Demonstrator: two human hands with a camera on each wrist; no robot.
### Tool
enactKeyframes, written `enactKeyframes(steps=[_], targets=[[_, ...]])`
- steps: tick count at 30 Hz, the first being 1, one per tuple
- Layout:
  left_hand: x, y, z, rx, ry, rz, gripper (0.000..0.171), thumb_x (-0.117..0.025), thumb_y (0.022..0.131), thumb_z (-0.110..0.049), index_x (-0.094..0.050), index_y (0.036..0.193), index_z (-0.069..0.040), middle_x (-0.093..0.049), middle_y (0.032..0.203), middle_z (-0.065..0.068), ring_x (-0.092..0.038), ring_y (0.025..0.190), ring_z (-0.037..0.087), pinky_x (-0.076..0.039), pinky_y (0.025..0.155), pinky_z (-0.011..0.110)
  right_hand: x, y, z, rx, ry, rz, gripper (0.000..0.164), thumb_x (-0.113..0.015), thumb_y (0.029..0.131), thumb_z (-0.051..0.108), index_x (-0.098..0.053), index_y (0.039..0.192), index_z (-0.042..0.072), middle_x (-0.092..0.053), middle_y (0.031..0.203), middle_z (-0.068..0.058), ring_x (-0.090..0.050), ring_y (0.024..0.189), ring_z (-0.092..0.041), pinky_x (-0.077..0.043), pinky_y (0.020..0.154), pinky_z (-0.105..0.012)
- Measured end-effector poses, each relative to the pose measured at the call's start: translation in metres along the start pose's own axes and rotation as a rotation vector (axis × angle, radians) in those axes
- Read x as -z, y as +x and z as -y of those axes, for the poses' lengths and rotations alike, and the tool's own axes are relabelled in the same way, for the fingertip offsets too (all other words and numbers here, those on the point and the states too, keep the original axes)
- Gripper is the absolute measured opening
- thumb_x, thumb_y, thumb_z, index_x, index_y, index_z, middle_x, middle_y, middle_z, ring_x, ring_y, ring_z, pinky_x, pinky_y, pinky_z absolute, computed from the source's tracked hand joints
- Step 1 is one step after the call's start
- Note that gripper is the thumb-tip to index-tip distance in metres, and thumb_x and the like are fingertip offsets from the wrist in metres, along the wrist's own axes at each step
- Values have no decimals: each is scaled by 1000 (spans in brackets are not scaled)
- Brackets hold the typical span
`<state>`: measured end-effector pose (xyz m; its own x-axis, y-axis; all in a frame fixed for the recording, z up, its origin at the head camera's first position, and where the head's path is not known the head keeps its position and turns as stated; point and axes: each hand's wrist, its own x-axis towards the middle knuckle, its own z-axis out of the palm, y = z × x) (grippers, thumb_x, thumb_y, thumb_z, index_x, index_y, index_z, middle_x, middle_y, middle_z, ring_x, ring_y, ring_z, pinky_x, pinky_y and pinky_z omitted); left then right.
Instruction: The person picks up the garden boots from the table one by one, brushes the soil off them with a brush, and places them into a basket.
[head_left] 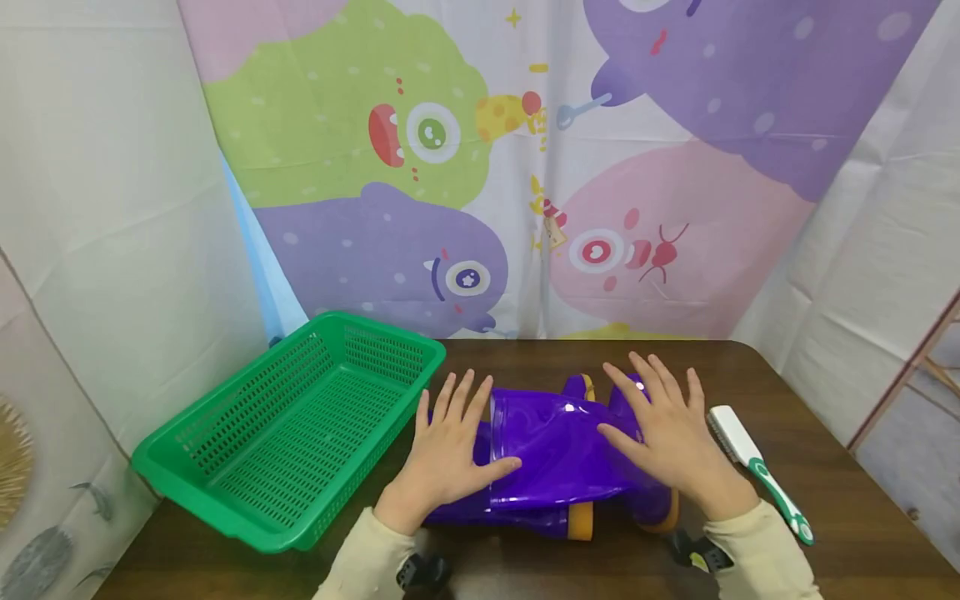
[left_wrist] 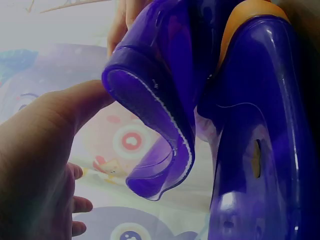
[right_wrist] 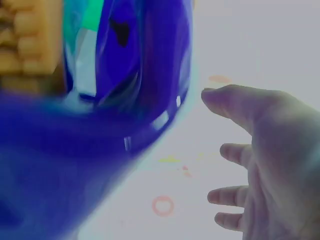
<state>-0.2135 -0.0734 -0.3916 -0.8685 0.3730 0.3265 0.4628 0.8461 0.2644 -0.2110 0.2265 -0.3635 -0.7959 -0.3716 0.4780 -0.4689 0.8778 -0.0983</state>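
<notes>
A pair of glossy purple rain boots with orange soles lies on the table in front of me. The upper boot rests across the lower boot and partly hides it. My left hand is spread at the open end of the upper boot's shaft; in the left wrist view its thumb meets the shaft's rim. My right hand is over the foot end, fingers spread. In the right wrist view, its thumb points toward the purple boot, and the hand grips nothing.
Left of the boots stands a green plastic basket with perforated walls. A white and green brush lies right of my right hand. Behind the brown table hangs a cartoon-printed curtain.
</notes>
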Motion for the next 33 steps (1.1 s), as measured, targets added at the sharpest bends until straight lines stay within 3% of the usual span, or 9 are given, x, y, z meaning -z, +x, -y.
enactKeyframes(steps=[5, 11, 20, 29, 33], targets=[[-3, 0, 0, -2, -54, 16, 105, -60, 83, -69, -21, 159, -8, -26, 160, 18, -16, 148, 39, -12, 114, 66, 3, -2, -14, 50, -44, -87, 69, -73, 85, 36, -46, 144, 13, -44, 142, -24, -36, 133, -46, -16, 103, -74], [-5, 1, 2, 14, -126, 57, 105, -61, 84, -68, -22, 157, -3, -29, 158, 19, -20, 147, 40, -16, 114, 63, 6, -10, -29, 79, -81, -128, 65, -74, 81, 34, -51, 138, 11, -50, 132, -23, -45, 122, -44, -22, 99, -71], [-12, 3, 5, 70, -290, 114, 106, -65, 85, -63, -18, 157, -1, -33, 155, 22, -29, 143, 42, -23, 114, 58, 4, -21, -58, 62, -116, -141, 55, -73, 82, 34, -56, 129, 10, -53, 123, -24, -48, 115, -44, -26, 92, -68], [-13, 6, 11, 159, -512, 179, 107, -67, 86, -59, -15, 158, 0, -27, 158, 24, -28, 143, 42, -30, 112, 58, 6, -28, -83, 38, -157, -107, 55, -74, 81, 29, -55, 127, 7, -52, 122, -25, -49, 112, -46, -29, 89, -67], [-17, 8, 15, 146, -600, 166, 105, -70, 87, -52, -16, 155, 6, -34, 153, 26, -36, 140, 40, -33, 110, 56, 7, -32, -94, 31, -182, -74, 56, -75, 81, 28, -54, 128, 7, -51, 122, -27, -49, 110, -48, -30, 88, -68]])
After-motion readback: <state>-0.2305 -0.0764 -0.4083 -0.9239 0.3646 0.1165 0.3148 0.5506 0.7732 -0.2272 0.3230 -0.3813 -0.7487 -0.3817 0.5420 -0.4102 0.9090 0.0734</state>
